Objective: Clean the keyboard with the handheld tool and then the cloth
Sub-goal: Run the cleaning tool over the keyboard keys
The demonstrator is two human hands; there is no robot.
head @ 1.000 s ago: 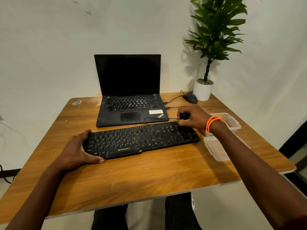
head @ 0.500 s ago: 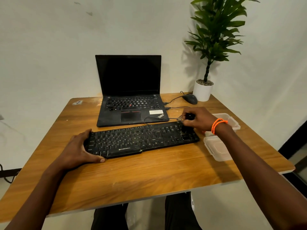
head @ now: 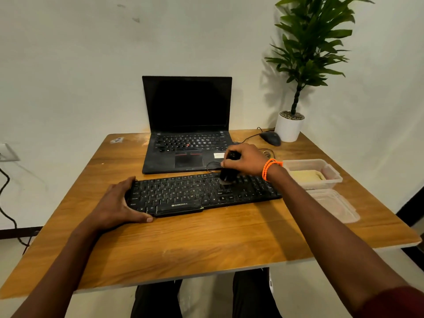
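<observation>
My left hand [head: 117,204] lies flat against the left end of the black keyboard [head: 202,193], fingers straight, so it does not slide on the table [head: 206,244]. My right hand [head: 244,160] grips a small black handheld tool [head: 227,174] and holds it upright, so its bottom end touches the keys right of the middle. My fingers hide most of the tool, so I cannot tell what kind it is. The yellow cloth [head: 306,175] waits in a clear box [head: 332,173] just to the right.
</observation>
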